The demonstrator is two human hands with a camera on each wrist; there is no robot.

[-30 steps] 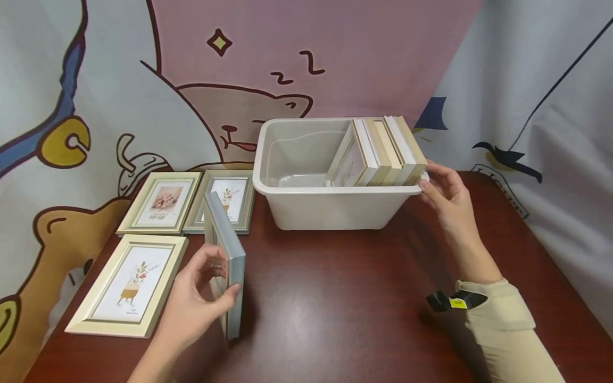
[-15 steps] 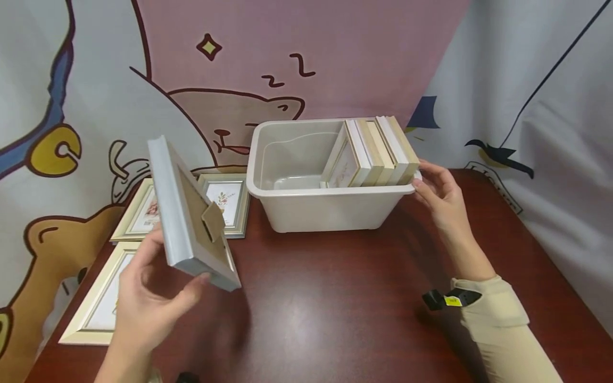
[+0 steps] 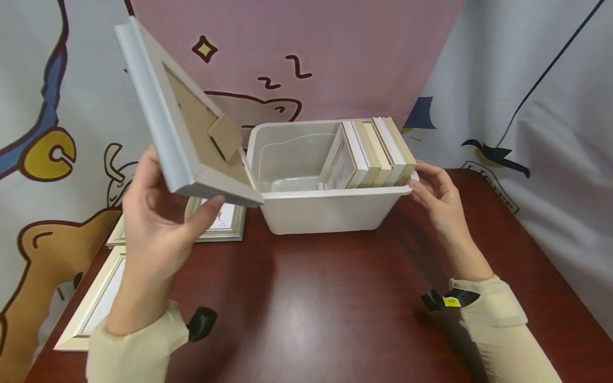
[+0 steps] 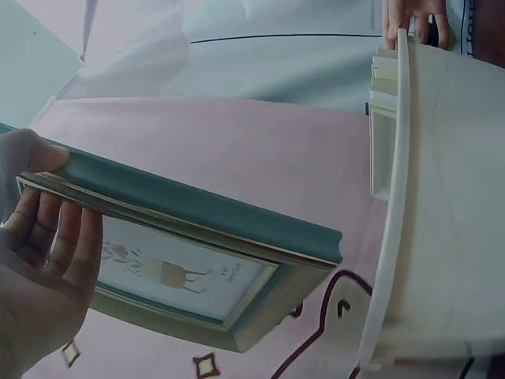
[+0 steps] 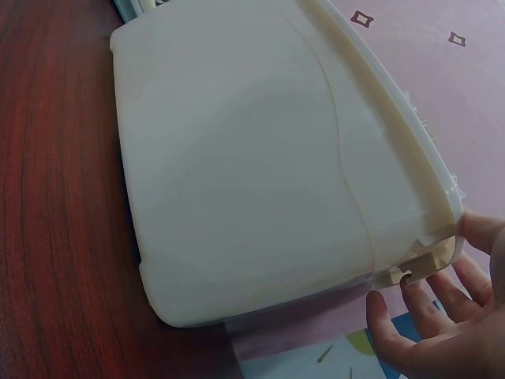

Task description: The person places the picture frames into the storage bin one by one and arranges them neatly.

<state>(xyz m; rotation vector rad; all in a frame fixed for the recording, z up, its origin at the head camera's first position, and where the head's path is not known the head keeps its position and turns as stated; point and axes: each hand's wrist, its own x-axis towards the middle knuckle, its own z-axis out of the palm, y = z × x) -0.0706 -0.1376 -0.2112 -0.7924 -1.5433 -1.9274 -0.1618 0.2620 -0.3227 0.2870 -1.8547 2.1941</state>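
Observation:
My left hand (image 3: 160, 229) grips a picture frame (image 3: 165, 117) by its edge, thumb on one side and fingers on the other. The frame is raised and tilted to the left of the off-white plastic bin (image 3: 330, 213), its brown backing and stand flap facing me. From the left wrist, its picture side (image 4: 166, 272) shows a plant drawing behind glass. My right hand (image 3: 440, 199) holds the bin's right rim; in the right wrist view the thumb and fingers (image 5: 426, 312) are at the rim's end. Several picture frames (image 3: 378, 154) stand on edge in the bin's right half.
A silvery picture frame (image 3: 237, 229) lies flat left of the bin, partly hidden by my left hand. Nearer me lies a cream frame (image 3: 91, 308), also partly covered. The dark red-brown table (image 3: 306, 298) meets a cartoon-printed cloth (image 3: 373, 64) behind the bin.
My left hand has lifted the picture frame up and to the left from near the table, turning its back towards me. My right hand stays on the bin's rim.

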